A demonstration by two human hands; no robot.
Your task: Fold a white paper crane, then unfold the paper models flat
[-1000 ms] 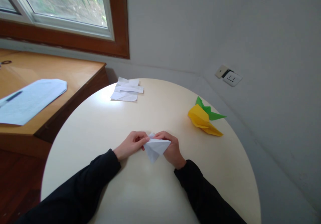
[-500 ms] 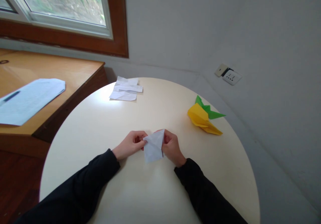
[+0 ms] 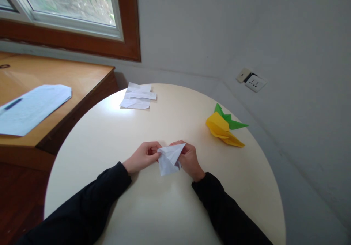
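Observation:
A small folded sheet of white paper [image 3: 168, 161] is held between my two hands, over the middle of the round white table [image 3: 153, 208]. My left hand [image 3: 144, 156] pinches its left corner between thumb and fingers. At the opposite edge, my right hand [image 3: 189, 160] grips the paper, its fingers partly hidden behind it. One flap stands up on the right and points to the upper right, with a gap showing beneath it.
A yellow and green folded-paper piece [image 3: 223, 128] lies at the table's right. White paper scraps [image 3: 137, 97] rest near the far edge. On the wooden desk [image 3: 63, 67] at left are papers [image 3: 35, 106] with a pen [image 3: 13, 104]. A wall socket [image 3: 255, 82] is beyond the table.
The paper's upper right flap has lifted and swung out to the right, opening a gap under it. My right hand has shifted slightly; my left hand keeps its pinch.

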